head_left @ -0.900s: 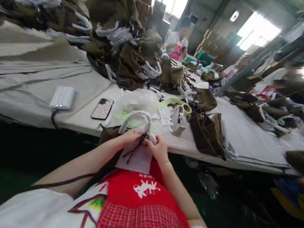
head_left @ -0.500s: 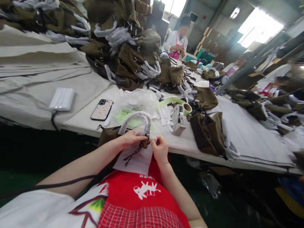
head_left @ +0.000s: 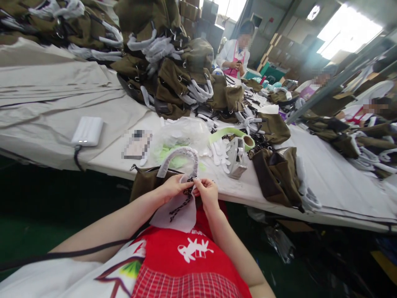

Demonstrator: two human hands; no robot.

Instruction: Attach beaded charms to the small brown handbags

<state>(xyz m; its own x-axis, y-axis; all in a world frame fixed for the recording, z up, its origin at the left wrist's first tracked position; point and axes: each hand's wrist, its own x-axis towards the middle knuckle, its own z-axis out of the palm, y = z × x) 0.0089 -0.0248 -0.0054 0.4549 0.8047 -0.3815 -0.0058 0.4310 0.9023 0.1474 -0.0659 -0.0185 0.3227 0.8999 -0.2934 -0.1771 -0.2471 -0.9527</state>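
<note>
An olive-brown bag (head_left: 143,184) stands at the table's front edge, its wrapped handle (head_left: 181,152) arching upward. At the base of that handle, my left hand (head_left: 176,186) pinches a white sheet (head_left: 178,213) that hangs over the bag's front. Dark patterned straps (head_left: 180,208) lie against the sheet. My right hand (head_left: 206,191) meets the left at the leopard-patterned charm, its fingers closed on the sheet's upper edge. The charm is mostly covered by the fingers.
A phone (head_left: 137,145) and a white power bank (head_left: 88,131) lie to the left. Behind the hands are a plastic bag (head_left: 186,131), a tape roll (head_left: 248,142) and a metal dispenser (head_left: 238,159). Another bag (head_left: 279,176) sits right; piled bags (head_left: 172,82) and co-workers stand beyond.
My right hand has moved slightly left, closer to my left hand. The sheet is now folded over near the fingers, and the charm is more hidden. The view has shifted a little.
</note>
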